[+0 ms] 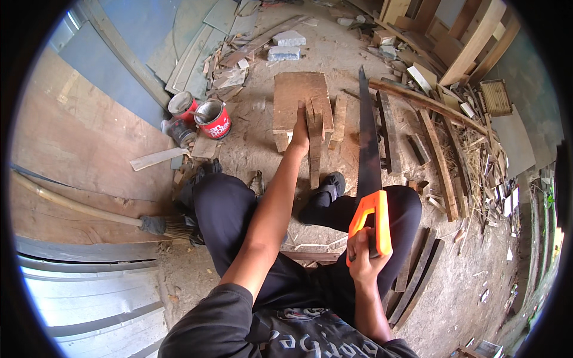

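My left hand [300, 132] reaches forward and rests on narrow wooden strips [314, 140] standing on edge against a low wooden stool [298, 95]. Its fingers lie on the strips' top. My right hand [362, 253] grips the orange handle [373, 218] of a hand saw. The dark saw blade [366, 137] points away from me, raised beside the strips and apart from them. My knees in dark trousers are bent on either side, and one dark shoe [332, 185] sits near the strips' lower end.
Two red paint cans [203, 113] stand left of the stool. A brush with a long handle [101, 212] lies at the left on plywood. Planks, offcuts and scrap wood [441, 119] cover the dirt ground on the right. Corrugated metal sheet [83, 298] lies at the lower left.
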A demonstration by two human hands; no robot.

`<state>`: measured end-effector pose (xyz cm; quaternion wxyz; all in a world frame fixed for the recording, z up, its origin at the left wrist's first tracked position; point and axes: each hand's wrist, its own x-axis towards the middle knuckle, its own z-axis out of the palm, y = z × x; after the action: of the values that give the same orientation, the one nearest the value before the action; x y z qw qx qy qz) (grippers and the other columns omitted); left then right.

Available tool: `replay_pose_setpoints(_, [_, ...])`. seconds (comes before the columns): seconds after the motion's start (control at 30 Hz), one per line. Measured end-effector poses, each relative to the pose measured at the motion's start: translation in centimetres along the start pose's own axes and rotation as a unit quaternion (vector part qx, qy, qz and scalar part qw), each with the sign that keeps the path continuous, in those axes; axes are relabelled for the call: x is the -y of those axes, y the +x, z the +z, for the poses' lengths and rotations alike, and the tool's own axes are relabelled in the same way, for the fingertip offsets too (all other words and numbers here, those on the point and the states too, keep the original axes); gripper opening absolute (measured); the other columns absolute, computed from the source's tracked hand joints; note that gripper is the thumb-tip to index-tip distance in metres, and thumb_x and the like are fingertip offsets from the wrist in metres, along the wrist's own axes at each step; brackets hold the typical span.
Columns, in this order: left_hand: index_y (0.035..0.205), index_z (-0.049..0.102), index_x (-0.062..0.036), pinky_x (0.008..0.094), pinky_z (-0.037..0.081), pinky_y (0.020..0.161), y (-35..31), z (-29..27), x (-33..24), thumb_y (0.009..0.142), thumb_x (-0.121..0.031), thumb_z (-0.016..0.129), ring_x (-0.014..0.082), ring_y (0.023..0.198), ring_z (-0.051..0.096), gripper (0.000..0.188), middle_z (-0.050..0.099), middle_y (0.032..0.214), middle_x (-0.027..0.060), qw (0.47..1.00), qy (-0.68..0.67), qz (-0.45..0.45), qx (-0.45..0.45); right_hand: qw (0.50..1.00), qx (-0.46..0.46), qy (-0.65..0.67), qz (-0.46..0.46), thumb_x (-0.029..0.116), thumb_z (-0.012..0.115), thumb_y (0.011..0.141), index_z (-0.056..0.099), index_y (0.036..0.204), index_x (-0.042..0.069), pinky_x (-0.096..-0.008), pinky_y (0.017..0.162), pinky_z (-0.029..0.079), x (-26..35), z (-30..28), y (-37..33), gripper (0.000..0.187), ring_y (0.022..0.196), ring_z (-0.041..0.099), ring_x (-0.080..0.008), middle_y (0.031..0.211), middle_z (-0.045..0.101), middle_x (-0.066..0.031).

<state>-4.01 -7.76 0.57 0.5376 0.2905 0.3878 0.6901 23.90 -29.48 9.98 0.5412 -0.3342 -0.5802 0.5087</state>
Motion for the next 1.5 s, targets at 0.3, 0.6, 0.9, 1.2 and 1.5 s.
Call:
replay_pose_setpoints(0.3, [0.081, 0.063, -0.0109, 0.0343, 0.05, 0.052, -0.2, 0.3, 0.3, 0.095, -0.084, 0.022, 0.0202, 0.052, 0.06, 0.085, 0.061, 0.062, 0.0062, 1.0, -0.023, 0.02, 0.0, 0.99, 0.098, -0.076, -0.06, -0.002, 0.058, 0.096, 0.058, 0.094, -0.007, -0.0242, 0.046, 0.038, 4.0, 1.3, -1.3, 0.005, 0.048, 0.047, -0.0074, 0.061, 0.055, -0.0023])
replay_pose_setpoints(0.6, [0.08, 0.062, -0.0114, 0.0339, 0.051, 0.05, 0.2, 0.2, 0.6, 0.096, -0.083, 0.021, 0.0196, 0.049, 0.06, 0.084, 0.061, 0.061, 0.0064, 0.999, 0.005, 0.04, -0.013, 0.987, 0.09, -0.129, -0.034, -0.003, 0.07, 0.083, 0.062, 0.085, -0.003, -0.0291, 0.05, 0.043, 5.7, 1.7, -1.3, 0.008, 0.049, 0.055, -0.0153, 0.064, 0.057, -0.0071])
replay_pose_setpoints(0.9, [0.087, 0.061, -0.0137, 0.0348, 0.049, 0.048, 0.4, 4.2, 1.4, 0.095, -0.084, 0.022, 0.0189, 0.048, 0.058, 0.081, 0.058, 0.059, 0.0051, 1.0, -0.015, 0.002, -0.017, 0.985, 0.076, -0.153, -0.015, -0.002, 0.071, 0.086, 0.062, 0.088, -0.003, -0.0262, 0.052, 0.044, 7.6, 1.1, -1.0, 0.008, 0.051, 0.054, -0.0111, 0.064, 0.058, -0.005])
replay_pose_setpoints(1.2, [0.093, 0.063, -0.0102, 0.0351, 0.05, 0.054, 4.1, -0.2, 5.7, 0.097, -0.082, 0.019, 0.0217, 0.052, 0.059, 0.084, 0.061, 0.062, 0.0066, 0.999, -0.028, 0.033, -0.014, 0.986, 0.083, -0.14, 0.037, 0.001, 0.072, 0.09, 0.062, 0.092, -0.003, -0.0246, 0.054, 0.045, 8.6, 3.0, 0.5, 0.01, 0.057, 0.054, -0.0063, 0.066, 0.059, -0.0025])
replay_pose_setpoints(1.5, [0.108, 0.056, -0.0002, 0.0346, 0.051, 0.084, -0.3, 0.4, 4.7, 0.099, -0.049, 0.062, 0.0214, 0.097, 0.064, 0.05, 0.067, 0.104, 0.0109, 0.935, 0.165, 0.291, -0.116, 0.986, 0.064, -0.112, 0.102, 0.008, 0.07, 0.096, 0.065, 0.098, -0.005, -0.0237, 0.059, 0.046, 8.2, 4.4, 4.4, 0.014, 0.065, 0.053, -0.0031, 0.069, 0.061, 0.0001])
